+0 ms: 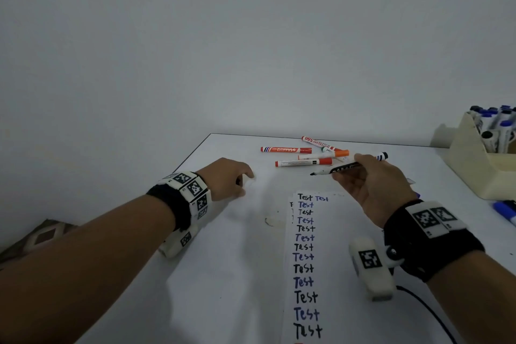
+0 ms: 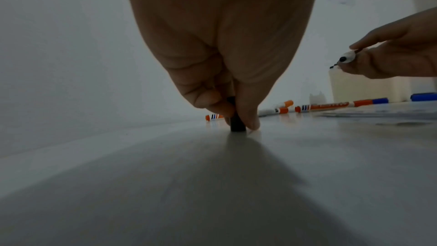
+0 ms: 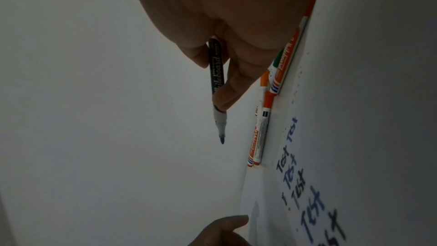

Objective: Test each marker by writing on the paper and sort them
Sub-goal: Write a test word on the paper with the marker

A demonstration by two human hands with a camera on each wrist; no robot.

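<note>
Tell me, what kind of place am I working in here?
Probably a plain indoor desk set up for sorting: a white table against a bare wall, a beige box of markers, no other furnishings visible.

Marker [image 1: 344,169] in right hand [image 1: 375,187]: black barrel, white lettering. Markers beyond it [image 1: 303,162]: white with orange-red caps. Paper [image 1: 307,260] beneath the right hand: alternating black and blue "Test". Wristbands [image 1: 431,234]: black, white checker tags. Cap [image 2: 237,123] pinched by left hand [image 1: 223,180]: black.
</note>
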